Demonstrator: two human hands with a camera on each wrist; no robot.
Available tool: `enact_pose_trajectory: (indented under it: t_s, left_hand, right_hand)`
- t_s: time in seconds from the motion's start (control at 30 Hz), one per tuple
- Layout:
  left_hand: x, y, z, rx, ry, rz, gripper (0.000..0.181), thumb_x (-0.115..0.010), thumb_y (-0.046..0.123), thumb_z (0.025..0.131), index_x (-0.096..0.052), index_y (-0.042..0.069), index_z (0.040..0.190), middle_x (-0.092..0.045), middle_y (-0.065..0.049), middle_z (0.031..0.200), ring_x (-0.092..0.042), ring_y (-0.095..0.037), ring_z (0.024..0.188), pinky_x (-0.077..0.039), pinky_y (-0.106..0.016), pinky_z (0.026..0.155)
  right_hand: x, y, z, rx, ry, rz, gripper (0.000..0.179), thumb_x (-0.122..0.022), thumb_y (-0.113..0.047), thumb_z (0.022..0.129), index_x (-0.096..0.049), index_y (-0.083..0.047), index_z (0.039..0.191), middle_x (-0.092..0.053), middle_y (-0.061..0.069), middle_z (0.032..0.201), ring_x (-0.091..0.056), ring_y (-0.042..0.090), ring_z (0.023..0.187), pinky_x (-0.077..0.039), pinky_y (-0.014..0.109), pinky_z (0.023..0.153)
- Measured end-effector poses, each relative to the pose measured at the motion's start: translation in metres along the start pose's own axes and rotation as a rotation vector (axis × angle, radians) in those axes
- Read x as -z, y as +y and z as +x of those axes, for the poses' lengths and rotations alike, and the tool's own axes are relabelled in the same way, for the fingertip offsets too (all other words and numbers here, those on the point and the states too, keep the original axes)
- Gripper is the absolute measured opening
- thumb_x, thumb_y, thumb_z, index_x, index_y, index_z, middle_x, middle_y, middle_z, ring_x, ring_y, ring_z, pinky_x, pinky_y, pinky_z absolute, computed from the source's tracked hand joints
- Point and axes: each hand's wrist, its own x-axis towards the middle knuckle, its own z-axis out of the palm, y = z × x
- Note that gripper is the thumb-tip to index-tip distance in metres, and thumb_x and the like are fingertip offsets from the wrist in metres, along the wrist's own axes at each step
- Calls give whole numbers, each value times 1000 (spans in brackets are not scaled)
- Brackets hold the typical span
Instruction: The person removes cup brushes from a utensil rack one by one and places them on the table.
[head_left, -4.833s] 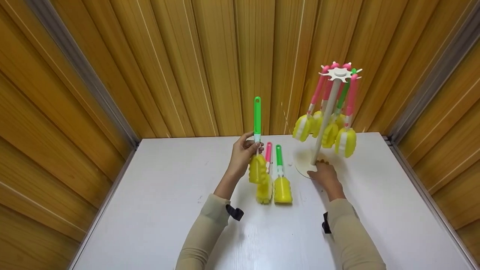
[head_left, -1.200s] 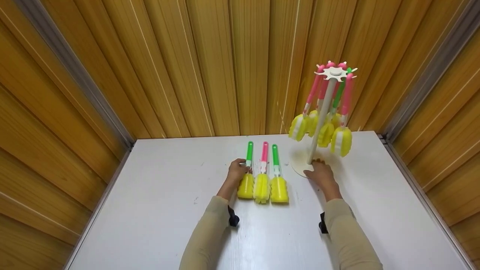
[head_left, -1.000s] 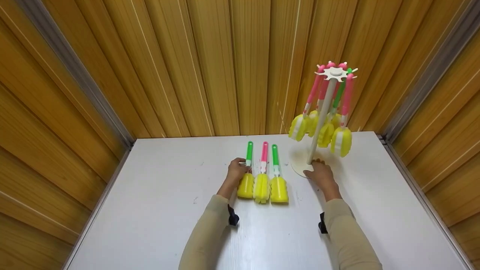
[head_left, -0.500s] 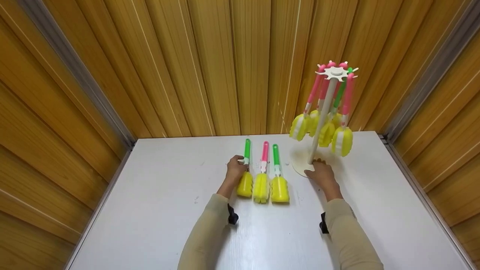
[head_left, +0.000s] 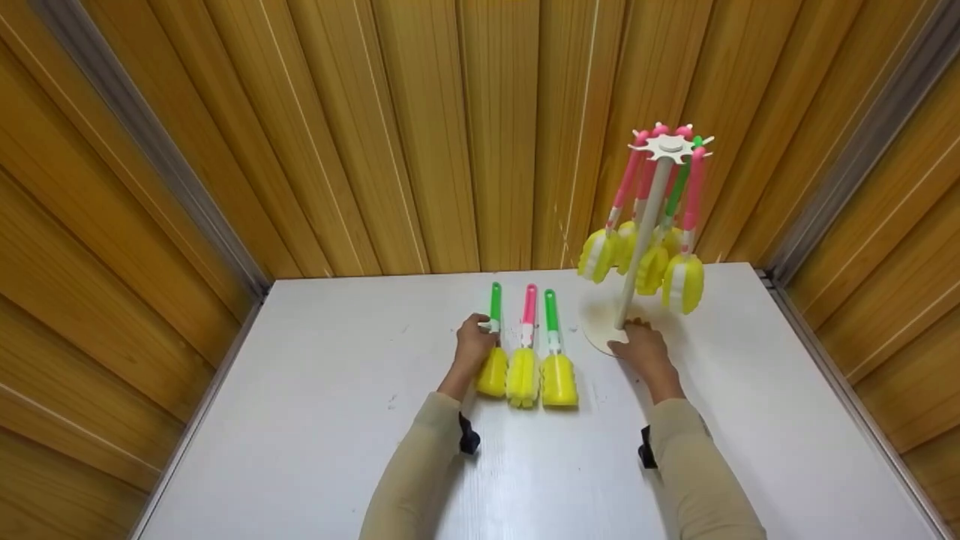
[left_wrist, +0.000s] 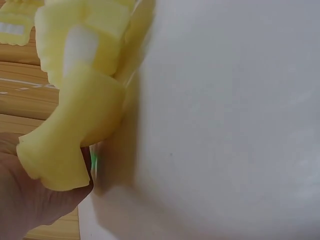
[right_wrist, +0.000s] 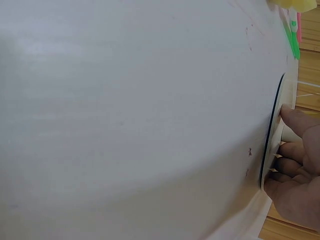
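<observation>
- Gripping the outer green brush (head_left: pixel 493 373), at the 9 o'clock end of a row of three, with the left hand (head_left: pixel 474 345), fingers closed about its neck; 12 o'clock taken as toward the wooden wall (head_left: pixel 360 135). Resting fully on the table (head_left: pixel 330 420) or slightly raised: cannot tell.
- Lying alongside, toward 3 o'clock: the pink brush (head_left: pixel 528 330), then the inner green brush (head_left: pixel 553 343), with handles at 12, yellow sponge heads at 6, and neither held.
- Holding the stand (head_left: pixel 643 240) by its round base (head_left: pixel 600 336) with the right hand (head_left: pixel 646 351), at about 4 o'clock on that base; thumb and curled fingers set to either side of the post, with no brush in that grip.
- Standing upright, with its top at about 2 o'clock from the row; bearing five brushes, four with pink handles (head_left: pixel 694 196) and one with a green handle (head_left: pixel 676 196).
- Judged done, from how things lie: two brushes laid neatly and free of the hand, with a third in line but not released.
- Judged left: letting go of that third brush, then probably dealing with the five on the stand; so roughly part-way, not finished.
</observation>
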Motion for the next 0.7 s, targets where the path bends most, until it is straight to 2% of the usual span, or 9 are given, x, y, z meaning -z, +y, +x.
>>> enact_pose_trajectory:
  t_s: [0.2,0.47,0.6,0.7]
  left_hand:
    - [1,-1,1,23,-11,-9,37,-64,6,97,-57,0,132,-64,-19,122,-64,-28,109,-56,-39,94]
    - [15,-9,-5,47,-33,-60,39,-66,7,96,-57,0,134,-65,-20,123,-65,-30,110,-56,-40,94]
    - [19,-11,-7,41,-48,-95,41,-66,8,96,-57,0,135,-65,-19,122,-65,-28,108,-56,-38,92]
    - [18,-11,-7,41,-69,-153,41,-66,9,96,-56,0,136,-66,-18,119,-66,-25,102,-56,-36,89]
  right_hand:
    - [-1,0,1,-20,-11,6,49,-65,-19,100,-53,13,136,-56,29,121,-55,48,116,-47,60,101]
    - [-3,1,6,-109,-81,47,55,-62,-23,102,-47,8,145,-51,25,133,-49,40,119,-41,58,110]
    - [-2,2,9,-102,-78,25,55,-63,-22,102,-47,9,144,-52,26,130,-51,39,117,-43,57,108]
    - [-2,4,10,-102,-79,28,55,-63,-23,102,-47,9,144,-52,25,131,-51,39,116,-44,56,108]
